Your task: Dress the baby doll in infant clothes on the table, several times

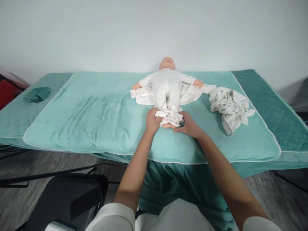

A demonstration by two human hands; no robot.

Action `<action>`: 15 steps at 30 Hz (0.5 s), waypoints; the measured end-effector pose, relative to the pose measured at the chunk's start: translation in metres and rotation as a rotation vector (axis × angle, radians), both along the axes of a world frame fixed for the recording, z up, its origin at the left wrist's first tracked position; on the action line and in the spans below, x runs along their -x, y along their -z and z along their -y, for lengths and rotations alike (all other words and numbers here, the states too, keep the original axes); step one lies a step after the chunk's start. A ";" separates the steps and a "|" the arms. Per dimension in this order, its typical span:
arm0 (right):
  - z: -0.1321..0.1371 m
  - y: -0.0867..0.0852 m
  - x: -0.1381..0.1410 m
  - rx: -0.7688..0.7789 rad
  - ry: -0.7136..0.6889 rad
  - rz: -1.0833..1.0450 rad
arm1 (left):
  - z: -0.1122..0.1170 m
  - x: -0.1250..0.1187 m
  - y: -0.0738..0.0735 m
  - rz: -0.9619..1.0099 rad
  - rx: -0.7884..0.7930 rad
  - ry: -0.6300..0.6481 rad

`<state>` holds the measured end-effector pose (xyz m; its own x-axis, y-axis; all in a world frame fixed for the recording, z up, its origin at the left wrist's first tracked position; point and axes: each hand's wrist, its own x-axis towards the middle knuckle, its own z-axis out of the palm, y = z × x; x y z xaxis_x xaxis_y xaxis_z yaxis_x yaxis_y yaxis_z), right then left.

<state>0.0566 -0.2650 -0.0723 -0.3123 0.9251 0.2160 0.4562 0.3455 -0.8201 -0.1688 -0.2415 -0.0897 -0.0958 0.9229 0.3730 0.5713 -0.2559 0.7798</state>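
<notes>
A baby doll [167, 81] with a white cloth body lies on its back, arms spread and head towards the wall. Bunched white patterned baby pants [169, 114] circle its lower legs, and the feet show below them. My left hand [153, 120] is closed on the left side of the pants. On the other side, my right hand [189, 125] grips their right edge beside the foot, with thumb and fingers curved; the fingertips are partly hidden. Beneath the doll's torso a white baby top [191, 94] lies spread out.
Crumpled patterned white cloth [231, 107] lies to the right on the green bed cover [96, 112]. The bed has a face hole [38, 94] at its left end. A black chair [64, 199] stands at lower left, and a pale wall [108, 35] rises behind.
</notes>
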 end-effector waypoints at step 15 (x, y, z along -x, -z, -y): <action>0.008 -0.008 0.002 -0.011 0.073 0.176 | 0.045 0.003 -0.017 -0.073 0.032 0.204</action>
<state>0.0544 -0.2726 -0.0642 -0.2786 0.9444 0.1745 0.6162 0.3151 -0.7218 -0.1721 -0.2862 -0.0725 0.1206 0.9319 0.3421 0.5651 -0.3478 0.7481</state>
